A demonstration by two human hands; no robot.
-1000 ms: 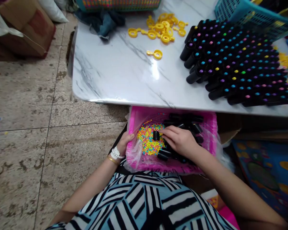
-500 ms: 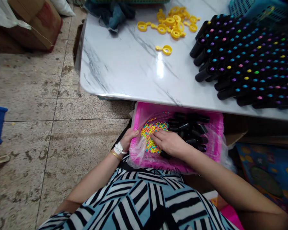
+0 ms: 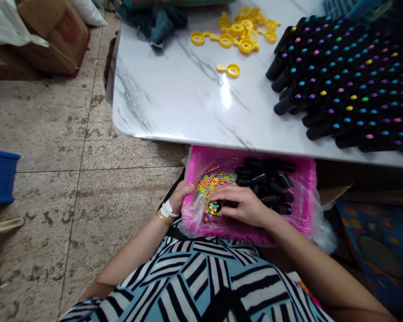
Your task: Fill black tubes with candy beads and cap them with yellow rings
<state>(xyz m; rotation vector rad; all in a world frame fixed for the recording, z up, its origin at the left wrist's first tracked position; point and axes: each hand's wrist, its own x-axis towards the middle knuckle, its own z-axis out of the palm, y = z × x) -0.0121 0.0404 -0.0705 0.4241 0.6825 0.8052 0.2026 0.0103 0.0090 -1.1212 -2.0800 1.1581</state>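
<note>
A pink basket (image 3: 307, 192) lined with clear plastic rests on my lap, partly under the table edge. Small colourful beads (image 3: 210, 183) fill its left part, and several black tubes (image 3: 272, 188) lie in its right part. My left hand (image 3: 181, 196) is closed on the basket's left rim, thumb on top. My right hand (image 3: 240, 203) is inside the basket, its fingers wrapped round a black tube (image 3: 229, 204) whose end lies among the beads; the hand hides part of it.
The marble-patterned table (image 3: 174, 98) bears yellow ring pieces (image 3: 245, 33), one loose yellow ring (image 3: 233, 70), a dark blue cloth (image 3: 161, 24) and many black tubes with coloured beads on top (image 3: 342, 85). A blue crate (image 3: 0, 176) and cardboard boxes (image 3: 53, 36) are on the floor at left.
My right hand has gone from touching the beads to gripping a black tube beside them, with its fingers now bent round it. My left hand has stayed on the rim.
</note>
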